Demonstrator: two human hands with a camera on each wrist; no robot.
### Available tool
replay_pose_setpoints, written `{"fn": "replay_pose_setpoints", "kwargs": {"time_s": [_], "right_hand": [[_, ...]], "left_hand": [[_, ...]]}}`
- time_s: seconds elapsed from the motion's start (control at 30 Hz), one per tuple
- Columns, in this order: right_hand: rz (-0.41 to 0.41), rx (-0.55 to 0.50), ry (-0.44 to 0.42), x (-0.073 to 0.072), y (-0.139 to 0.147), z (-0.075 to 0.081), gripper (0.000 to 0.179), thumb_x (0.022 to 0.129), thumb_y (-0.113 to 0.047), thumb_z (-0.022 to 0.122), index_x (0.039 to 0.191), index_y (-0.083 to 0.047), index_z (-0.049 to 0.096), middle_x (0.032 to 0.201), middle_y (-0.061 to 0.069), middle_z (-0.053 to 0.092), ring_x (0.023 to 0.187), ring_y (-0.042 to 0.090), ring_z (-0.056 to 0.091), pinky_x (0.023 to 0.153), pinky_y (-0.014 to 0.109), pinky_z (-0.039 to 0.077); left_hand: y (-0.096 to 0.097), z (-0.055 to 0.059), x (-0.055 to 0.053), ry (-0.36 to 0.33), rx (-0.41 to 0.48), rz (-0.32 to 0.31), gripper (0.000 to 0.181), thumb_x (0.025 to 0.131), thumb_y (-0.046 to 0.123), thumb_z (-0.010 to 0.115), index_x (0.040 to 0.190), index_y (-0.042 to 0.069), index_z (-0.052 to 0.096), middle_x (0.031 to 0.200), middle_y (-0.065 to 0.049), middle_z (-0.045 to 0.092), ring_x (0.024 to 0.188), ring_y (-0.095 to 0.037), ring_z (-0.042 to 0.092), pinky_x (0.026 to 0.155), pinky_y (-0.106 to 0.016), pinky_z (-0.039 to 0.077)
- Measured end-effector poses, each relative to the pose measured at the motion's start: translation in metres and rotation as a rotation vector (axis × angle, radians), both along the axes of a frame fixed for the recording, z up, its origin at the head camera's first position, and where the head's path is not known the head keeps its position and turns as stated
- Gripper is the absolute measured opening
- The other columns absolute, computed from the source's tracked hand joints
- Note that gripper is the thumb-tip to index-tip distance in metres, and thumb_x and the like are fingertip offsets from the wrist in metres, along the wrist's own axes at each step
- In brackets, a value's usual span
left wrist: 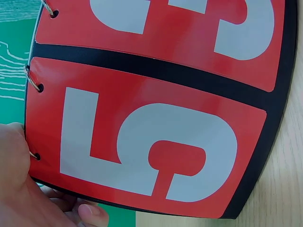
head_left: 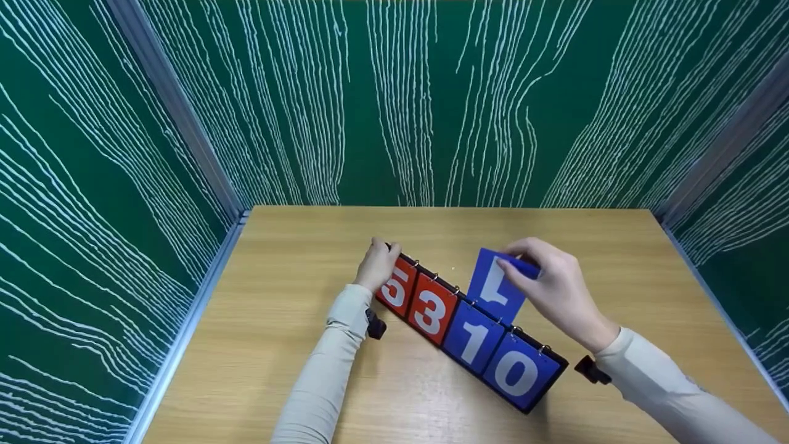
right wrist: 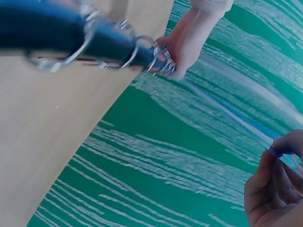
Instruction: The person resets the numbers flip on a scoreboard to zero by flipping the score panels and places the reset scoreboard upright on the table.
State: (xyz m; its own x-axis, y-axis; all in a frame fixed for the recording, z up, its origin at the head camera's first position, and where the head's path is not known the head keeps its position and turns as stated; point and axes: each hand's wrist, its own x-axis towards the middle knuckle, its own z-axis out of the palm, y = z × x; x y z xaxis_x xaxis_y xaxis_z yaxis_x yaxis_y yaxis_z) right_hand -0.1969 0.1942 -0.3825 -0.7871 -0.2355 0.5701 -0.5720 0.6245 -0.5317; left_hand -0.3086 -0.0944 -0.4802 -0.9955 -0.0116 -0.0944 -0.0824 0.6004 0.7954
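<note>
A tabletop flip scoreboard stands slanted on the table, its front showing a red 5, a red 3, a blue 1 and a blue 0. At its upper left corner, my left hand grips the board, with fingertips curled behind the edge in the left wrist view. My right hand pinches the free end of a blue number card between thumb and fingers. That card is raised above the ring binding, its white numeral upside down, over the blue 1. Metal rings run along the board's top edge.
The board rests on a light wooden table. Green walls with wavy white lines enclose the table at the back and both sides, joined by grey corner posts.
</note>
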Motion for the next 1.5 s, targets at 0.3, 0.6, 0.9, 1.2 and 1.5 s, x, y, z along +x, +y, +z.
{"fn": "replay_pose_setpoints", "kwargs": {"time_s": [0.3,0.6,0.9,1.2,1.5], "right_hand": [[0.076,0.025,0.042,0.013,-0.012,0.003,0.021,0.086,-0.001,0.079,0.103,-0.012,0.072,0.095,-0.005,0.071,0.079,0.004,0.061,0.069,0.014,0.052],[0.095,0.032,-0.014,0.021,-0.021,-0.001,0.023,0.086,-0.004,0.079,0.106,-0.015,0.071,0.098,-0.008,0.070,0.084,0.003,0.061,0.070,0.020,0.055],[0.146,0.034,-0.003,0.031,-0.034,-0.009,0.023,0.084,-0.004,0.081,0.101,-0.015,0.070,0.093,-0.008,0.070,0.079,0.001,0.061,0.065,0.021,0.055],[0.235,0.050,-0.052,0.045,-0.052,-0.027,0.024,0.082,-0.005,0.082,0.101,-0.015,0.070,0.097,-0.007,0.071,0.085,0.003,0.067,0.072,0.023,0.058],[0.244,0.138,-0.143,0.055,-0.063,-0.058,0.015,0.087,-0.014,0.079,0.097,-0.022,0.070,0.092,-0.014,0.070,0.078,-0.003,0.061,0.067,0.021,0.054]], "left_hand": [[0.000,0.000,0.000,-0.049,0.026,0.005,0.065,0.106,0.041,0.038,0.149,-0.008,0.031,0.132,-0.021,0.053,0.115,-0.029,0.051,0.106,-0.043,0.041],[0.001,0.000,0.000,-0.043,0.026,0.012,0.054,0.106,0.039,0.038,0.137,-0.005,0.040,0.114,-0.017,0.052,0.105,-0.027,0.050,0.098,-0.041,0.042],[-0.001,-0.002,-0.002,-0.006,0.005,-0.002,0.052,0.104,0.037,0.039,0.132,-0.007,0.042,0.095,-0.008,0.045,0.092,-0.026,0.050,0.090,-0.039,0.042],[0.000,-0.003,-0.002,-0.024,0.015,0.003,0.055,0.105,0.038,0.039,0.136,-0.006,0.041,0.113,-0.016,0.054,0.104,-0.027,0.051,0.100,-0.042,0.043],[0.001,-0.002,-0.001,-0.018,0.019,0.009,0.054,0.104,0.039,0.039,0.135,-0.006,0.041,0.120,-0.019,0.056,0.108,-0.028,0.052,0.104,-0.043,0.043]]}}
